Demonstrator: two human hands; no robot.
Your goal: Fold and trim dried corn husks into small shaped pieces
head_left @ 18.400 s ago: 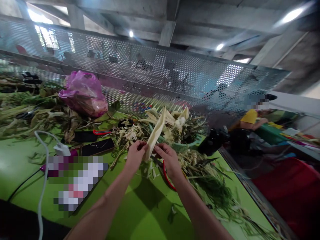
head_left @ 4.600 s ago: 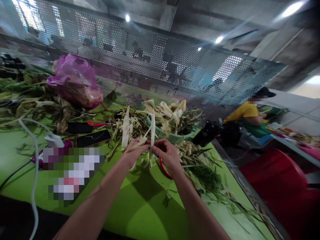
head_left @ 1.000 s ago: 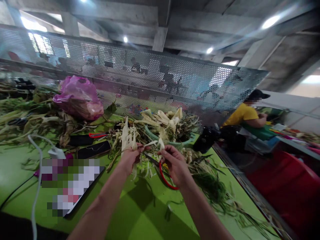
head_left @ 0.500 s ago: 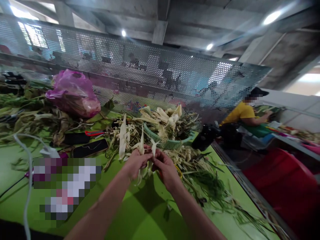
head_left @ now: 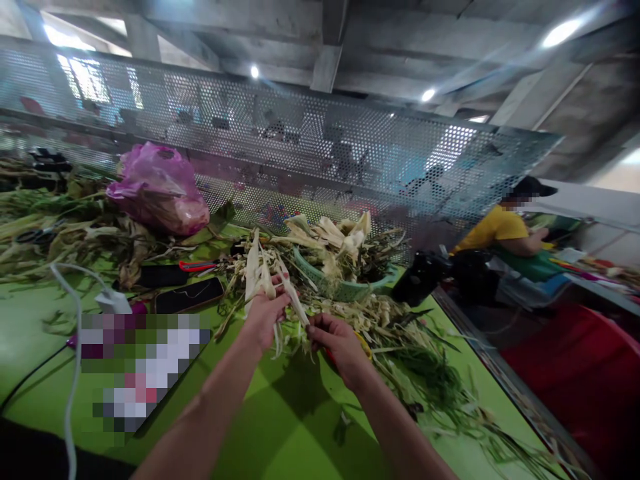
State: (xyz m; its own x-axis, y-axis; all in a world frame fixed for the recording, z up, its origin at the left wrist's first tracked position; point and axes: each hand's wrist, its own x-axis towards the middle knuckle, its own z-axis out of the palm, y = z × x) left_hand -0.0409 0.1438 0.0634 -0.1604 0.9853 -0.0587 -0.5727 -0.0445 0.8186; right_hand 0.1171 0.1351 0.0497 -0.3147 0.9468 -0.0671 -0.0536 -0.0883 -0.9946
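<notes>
My left hand [head_left: 264,319] is closed on a pale dried corn husk [head_left: 269,287] shaped into a small bundle, loose strips hanging below the fingers. A narrow husk strip [head_left: 297,303] slants from that bundle down to my right hand [head_left: 336,340], whose thumb and fingers pinch its lower end. Both hands are above the green table [head_left: 280,427]. Just behind the left hand stands another husk piece [head_left: 253,263]. Beyond the hands, a green plastic basket [head_left: 345,289] holds dried husks [head_left: 345,233]. A yellow curved thing [head_left: 364,344] shows partly behind my right hand.
Husk scraps [head_left: 375,317] and green fibres [head_left: 435,373] cover the table's right side. To the left lie a phone [head_left: 189,296], a red-handled cutter [head_left: 197,266], a white cable [head_left: 77,347] and a pink plastic bag [head_left: 157,190]. A perforated metal screen [head_left: 300,133] stands behind; a person [head_left: 500,230] sits at right.
My hands have moved apart: the right has drawn down and right with the strip's end, while the left keeps the bundle and has shifted slightly left. The camera view has turned slightly left.
</notes>
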